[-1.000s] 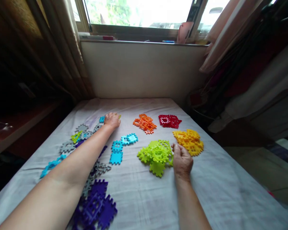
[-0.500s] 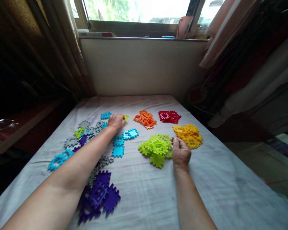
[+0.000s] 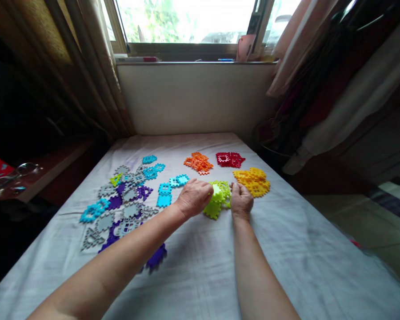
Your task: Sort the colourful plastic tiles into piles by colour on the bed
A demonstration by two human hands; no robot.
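My left hand (image 3: 196, 196) is closed at the left side of a pile of lime-green interlocking plastic tiles (image 3: 212, 210). A bright lime-green tile (image 3: 217, 191) shows at its fingertips, partly hidden by the fingers. Beside the pile's right edge, my right hand (image 3: 242, 201) is curled shut, its fingertips near the green tiles; what it pinches is hidden. Just beyond that hand lies a heap of yellow tiles (image 3: 253, 181).
Orange tiles (image 3: 198, 162) and red tiles (image 3: 230, 159) lie toward the far side of the cloth-covered surface (image 3: 200, 284). Blue tiles (image 3: 164, 200), grey tiles (image 3: 105, 221) and purple tiles (image 3: 157, 257) spread across the left, with a small green tile (image 3: 116, 179) among them.
My left hand has moved right and nearer from the far blue tiles to the green pile, bringing a lime-green tile. My right hand stays closed beside the pile. The camera view has shifted slightly.
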